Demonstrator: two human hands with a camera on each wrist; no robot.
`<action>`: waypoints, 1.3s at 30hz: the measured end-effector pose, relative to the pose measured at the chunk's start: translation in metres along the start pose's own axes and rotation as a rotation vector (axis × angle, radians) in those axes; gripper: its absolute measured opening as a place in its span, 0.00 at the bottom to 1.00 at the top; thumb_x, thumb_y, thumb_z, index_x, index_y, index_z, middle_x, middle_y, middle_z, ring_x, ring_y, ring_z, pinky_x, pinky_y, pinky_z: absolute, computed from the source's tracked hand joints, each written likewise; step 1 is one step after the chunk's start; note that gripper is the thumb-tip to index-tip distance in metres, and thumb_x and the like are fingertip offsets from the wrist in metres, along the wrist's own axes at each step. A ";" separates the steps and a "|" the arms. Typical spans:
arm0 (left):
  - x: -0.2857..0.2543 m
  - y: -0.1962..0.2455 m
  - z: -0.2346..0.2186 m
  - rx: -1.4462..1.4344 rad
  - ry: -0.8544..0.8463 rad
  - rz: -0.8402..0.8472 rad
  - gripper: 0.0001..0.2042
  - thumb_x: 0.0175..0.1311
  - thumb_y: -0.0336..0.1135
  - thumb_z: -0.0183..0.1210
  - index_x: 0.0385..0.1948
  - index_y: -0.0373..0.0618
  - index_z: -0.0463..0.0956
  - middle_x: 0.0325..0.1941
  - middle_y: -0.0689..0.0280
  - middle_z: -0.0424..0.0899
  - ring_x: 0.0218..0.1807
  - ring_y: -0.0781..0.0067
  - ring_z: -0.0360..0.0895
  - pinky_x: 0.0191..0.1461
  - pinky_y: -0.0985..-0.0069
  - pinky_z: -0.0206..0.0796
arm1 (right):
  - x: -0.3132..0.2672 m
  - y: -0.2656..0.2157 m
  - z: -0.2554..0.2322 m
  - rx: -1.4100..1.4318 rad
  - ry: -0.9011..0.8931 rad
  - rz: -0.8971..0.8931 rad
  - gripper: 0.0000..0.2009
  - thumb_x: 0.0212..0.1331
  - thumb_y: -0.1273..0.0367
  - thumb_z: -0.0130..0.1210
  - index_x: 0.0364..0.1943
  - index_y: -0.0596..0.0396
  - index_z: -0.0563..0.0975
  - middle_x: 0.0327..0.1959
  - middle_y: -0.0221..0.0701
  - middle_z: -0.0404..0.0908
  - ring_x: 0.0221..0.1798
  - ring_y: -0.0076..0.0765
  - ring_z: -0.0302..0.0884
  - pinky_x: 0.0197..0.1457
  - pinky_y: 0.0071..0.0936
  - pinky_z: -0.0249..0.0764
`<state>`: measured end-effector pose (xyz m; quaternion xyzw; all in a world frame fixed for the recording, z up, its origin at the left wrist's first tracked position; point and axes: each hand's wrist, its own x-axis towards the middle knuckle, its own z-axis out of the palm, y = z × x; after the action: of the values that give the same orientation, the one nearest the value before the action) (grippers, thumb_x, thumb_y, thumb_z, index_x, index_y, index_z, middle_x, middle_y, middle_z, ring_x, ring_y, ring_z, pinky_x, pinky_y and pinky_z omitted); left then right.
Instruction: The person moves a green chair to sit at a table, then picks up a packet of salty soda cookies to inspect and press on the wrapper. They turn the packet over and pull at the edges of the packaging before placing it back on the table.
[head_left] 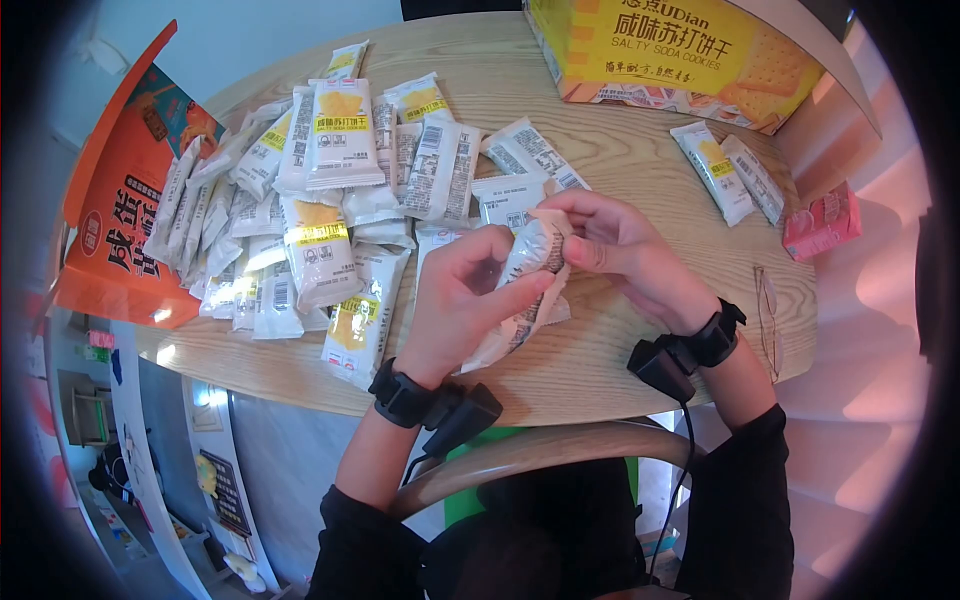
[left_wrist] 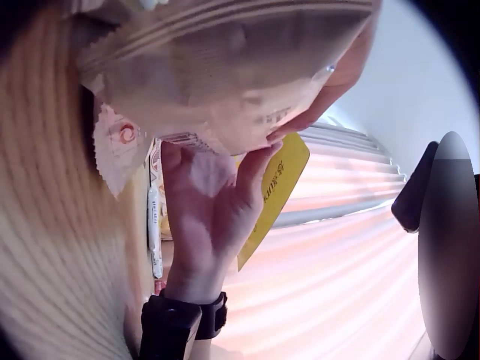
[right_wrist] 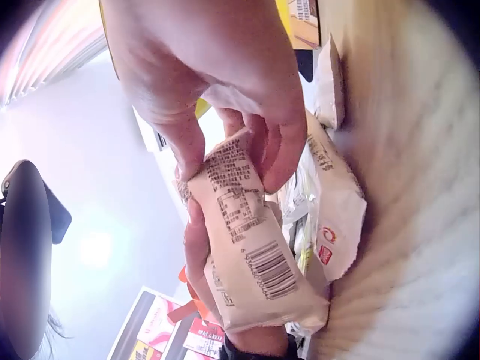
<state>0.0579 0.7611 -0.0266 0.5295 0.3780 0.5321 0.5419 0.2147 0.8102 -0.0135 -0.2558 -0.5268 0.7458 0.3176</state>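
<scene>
Both hands hold one small white cracker packet (head_left: 523, 262) above the near side of the table. My left hand (head_left: 462, 295) grips the packet's body, its thumb lying across the front. At the upper end, my right hand (head_left: 628, 252) pinches the wrapper's edge between thumb and fingers. Printed text and a barcode cover the side of the packet (right_wrist: 251, 240) facing the right wrist view. Seen from the left wrist, the packet (left_wrist: 217, 79) hides most of the left hand, with the right hand (left_wrist: 214, 206) behind it.
A large heap of similar packets (head_left: 340, 140) covers the table's left side, against an orange box (head_left: 125, 230). The yellow soda cookies box (head_left: 680, 60) stands at the back right. Two packets (head_left: 715, 175), a small pink box (head_left: 822, 222) and glasses (head_left: 768, 315) lie along the right edge.
</scene>
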 end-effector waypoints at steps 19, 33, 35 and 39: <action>-0.001 -0.001 -0.004 0.096 0.010 0.027 0.10 0.46 0.31 0.54 0.29 0.37 0.69 0.25 0.70 0.72 0.27 0.84 0.67 0.30 0.87 0.59 | -0.001 0.003 0.000 -0.089 0.067 0.094 0.15 0.45 0.63 0.51 0.34 0.61 0.70 0.28 0.27 0.72 0.30 0.16 0.67 0.36 0.13 0.62; 0.004 -0.001 0.000 -0.130 0.074 -0.133 0.08 0.48 0.28 0.51 0.30 0.38 0.66 0.30 0.68 0.72 0.33 0.84 0.67 0.36 0.86 0.59 | 0.000 0.007 -0.011 -0.067 0.006 0.002 0.09 0.35 0.72 0.58 0.23 0.55 0.70 0.25 0.23 0.70 0.29 0.16 0.66 0.34 0.13 0.63; 0.004 -0.001 -0.002 -0.155 0.063 -0.163 0.07 0.47 0.28 0.52 0.28 0.39 0.66 0.29 0.68 0.72 0.32 0.84 0.67 0.35 0.86 0.59 | 0.000 0.005 -0.007 -0.098 0.040 0.011 0.09 0.36 0.71 0.57 0.26 0.57 0.71 0.24 0.24 0.71 0.27 0.16 0.66 0.32 0.13 0.63; 0.003 -0.005 -0.008 -0.109 0.135 -0.082 0.06 0.45 0.27 0.54 0.24 0.40 0.66 0.27 0.68 0.72 0.29 0.85 0.67 0.33 0.87 0.59 | 0.000 0.003 -0.004 -0.128 0.077 0.020 0.11 0.40 0.70 0.55 0.30 0.59 0.72 0.24 0.25 0.72 0.27 0.16 0.66 0.33 0.13 0.62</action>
<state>0.0514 0.7659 -0.0325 0.4463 0.4054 0.5638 0.5645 0.2163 0.8119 -0.0179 -0.3092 -0.5581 0.7034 0.3133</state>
